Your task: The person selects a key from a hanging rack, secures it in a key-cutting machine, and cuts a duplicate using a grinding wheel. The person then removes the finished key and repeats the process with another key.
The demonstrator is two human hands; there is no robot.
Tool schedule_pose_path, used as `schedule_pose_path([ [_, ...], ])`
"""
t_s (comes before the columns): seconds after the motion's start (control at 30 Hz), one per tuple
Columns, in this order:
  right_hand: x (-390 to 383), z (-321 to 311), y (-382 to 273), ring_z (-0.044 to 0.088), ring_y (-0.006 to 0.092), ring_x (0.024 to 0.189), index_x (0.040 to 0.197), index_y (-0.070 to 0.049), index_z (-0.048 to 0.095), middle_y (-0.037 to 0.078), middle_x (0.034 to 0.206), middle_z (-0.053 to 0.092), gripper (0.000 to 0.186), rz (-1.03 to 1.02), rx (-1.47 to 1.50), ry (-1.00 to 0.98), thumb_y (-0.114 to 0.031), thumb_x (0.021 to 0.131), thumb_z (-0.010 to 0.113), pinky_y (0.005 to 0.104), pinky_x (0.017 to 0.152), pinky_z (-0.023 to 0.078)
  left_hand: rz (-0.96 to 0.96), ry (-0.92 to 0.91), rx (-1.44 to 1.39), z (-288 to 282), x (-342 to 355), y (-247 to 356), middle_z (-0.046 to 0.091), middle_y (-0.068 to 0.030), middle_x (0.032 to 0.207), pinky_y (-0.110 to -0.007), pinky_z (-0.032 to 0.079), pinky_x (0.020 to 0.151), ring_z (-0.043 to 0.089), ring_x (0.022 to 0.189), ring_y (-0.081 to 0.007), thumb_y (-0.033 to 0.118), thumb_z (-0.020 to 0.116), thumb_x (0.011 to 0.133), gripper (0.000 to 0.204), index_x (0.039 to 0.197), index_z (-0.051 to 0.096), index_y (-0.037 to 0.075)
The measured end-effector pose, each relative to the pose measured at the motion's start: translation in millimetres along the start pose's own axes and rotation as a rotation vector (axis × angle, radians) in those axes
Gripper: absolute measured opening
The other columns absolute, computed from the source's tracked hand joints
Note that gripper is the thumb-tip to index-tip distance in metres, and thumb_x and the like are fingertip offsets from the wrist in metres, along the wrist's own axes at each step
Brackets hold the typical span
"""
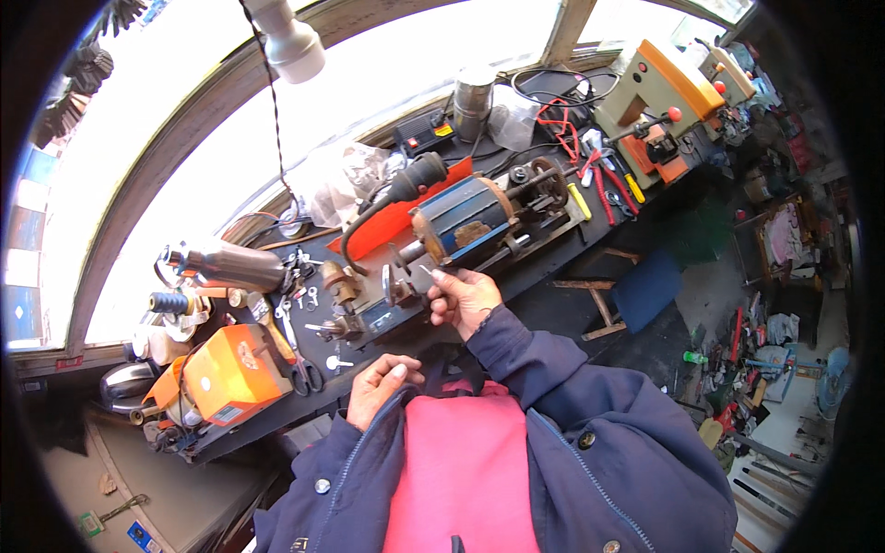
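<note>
My right hand (454, 300) pinches a small thin metal piece (426, 271) in front of a bench machine with a rusty blue motor (466, 221). It is beside the machine's metal clamp (398, 288). My left hand (380, 387) is lower, near my body, with fingers curled; I cannot see what, if anything, is in it. A brass fitting (339, 281) is mounted at the machine's left. Loose keys (312, 295) and black-handled scissors (302, 369) lie to the left on the dark bench (332, 378).
An orange machine (238, 373) and steel bottle (226, 265) occupy the left bench. A beige-orange machine (650, 101), red-handled pliers (608, 194) and a metal canister (472, 106) are toward the right and back. A blue stool (645, 290) and cluttered items stand beyond the bench.
</note>
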State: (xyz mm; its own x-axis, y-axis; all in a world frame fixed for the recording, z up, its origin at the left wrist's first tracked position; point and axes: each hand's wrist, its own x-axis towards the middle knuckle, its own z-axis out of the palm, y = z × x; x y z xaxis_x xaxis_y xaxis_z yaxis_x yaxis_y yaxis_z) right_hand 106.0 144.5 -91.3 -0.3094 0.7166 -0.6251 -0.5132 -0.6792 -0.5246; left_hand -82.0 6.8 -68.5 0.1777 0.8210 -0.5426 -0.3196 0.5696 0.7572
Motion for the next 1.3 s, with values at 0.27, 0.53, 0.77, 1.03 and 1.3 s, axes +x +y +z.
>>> schedule_pose_path([
  [0.27, 2, 8, 12, 0.064, 0.0137, 0.059, 0.102, -0.004, 0.063, 0.005, 0.078, 0.066, 0.019, -0.005, 0.129, 0.035, -0.018, 0.095, 0.072, 0.0333, 0.054, 0.057, 0.024, 0.009, 0.01, -5, -4, -1, 0.07, -0.0092, 0.101, -0.026, 0.049, 0.086, 0.064, 0.093, -0.0121, 0.022, 0.055, 0.105, 0.029, 0.119, 0.064, -0.002],
  [0.53, 14, 16, 14, 0.058, 0.0118, 0.054, 0.1, -0.003, 0.062, 0.004, 0.075, 0.063, 0.021, 0.037, 0.097, 0.122, -0.019, 0.092, 0.074, 0.0334, 0.052, 0.056, 0.018, 0.023, 0.035, -12, -1, -4, 0.071, -0.0105, 0.101, -0.028, 0.049, 0.088, 0.066, 0.096, -0.0136, 0.02, 0.053, 0.106, 0.027, 0.117, 0.064, -0.002],
  [0.77, 14, 19, 7, 0.046, 0.0072, 0.046, 0.099, -0.003, 0.062, -0.001, 0.068, 0.058, 0.018, 0.071, 0.084, 0.117, -0.016, 0.092, 0.073, 0.0316, 0.05, 0.05, -0.018, 0.012, 0.015, -19, 3, -3, 0.072, -0.0104, 0.1, -0.027, 0.05, 0.085, 0.065, 0.091, -0.013, 0.022, 0.054, 0.106, 0.027, 0.116, 0.064, 0.0],
  [1.03, 17, 16, 4, 0.044, 0.0068, 0.043, 0.098, -0.005, 0.062, -0.003, 0.065, 0.056, 0.018, 0.134, 0.061, 0.13, -0.017, 0.091, 0.074, 0.0321, 0.05, 0.051, -0.036, 0.029, -0.022, -16, 7, 1, 0.072, -0.0108, 0.099, -0.027, 0.051, 0.083, 0.066, 0.087, -0.013, 0.023, 0.054, 0.106, 0.027, 0.116, 0.064, 0.0],
  [1.3, 23, 14, 7, 0.045, 0.0068, 0.044, 0.096, -0.006, 0.062, -0.003, 0.064, 0.055, 0.017, 0.137, 0.024, 0.116, -0.017, 0.091, 0.074, 0.0332, 0.05, 0.054, -0.029, -0.007, -0.001, -14, 12, -2, 0.072, -0.0111, 0.1, -0.027, 0.051, 0.084, 0.066, 0.088, -0.0135, 0.023, 0.053, 0.106, 0.027, 0.117, 0.063, 0.0],
])
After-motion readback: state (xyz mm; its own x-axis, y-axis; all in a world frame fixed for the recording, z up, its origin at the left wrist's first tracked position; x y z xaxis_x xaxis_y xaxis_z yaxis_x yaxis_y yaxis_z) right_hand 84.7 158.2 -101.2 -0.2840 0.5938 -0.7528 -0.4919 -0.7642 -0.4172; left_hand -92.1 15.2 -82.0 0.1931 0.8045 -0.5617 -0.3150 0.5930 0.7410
